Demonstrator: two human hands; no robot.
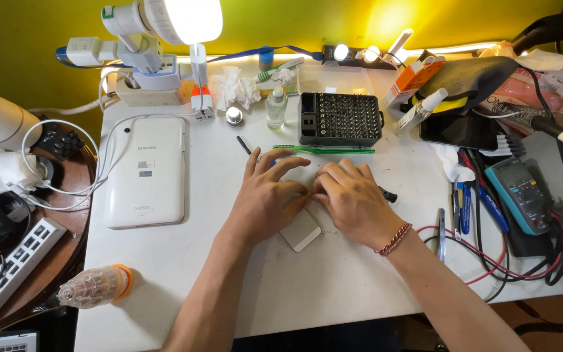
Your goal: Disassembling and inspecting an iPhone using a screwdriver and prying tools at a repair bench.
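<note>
Flat at table centre under both hands, a small phone (301,231), left hand (265,199) pressed on it with fingers spread toward 12 o'clock, right hand (353,202) curled, pinching its top edge; best worked slowly, evenly, white tablet (144,171) at 9 o'clock.

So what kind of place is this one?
Most likely a small electronics repair bench: a screwdriver bit set, a multimeter and a white tablet lie face down around the hands, which press on a small phone.
</note>
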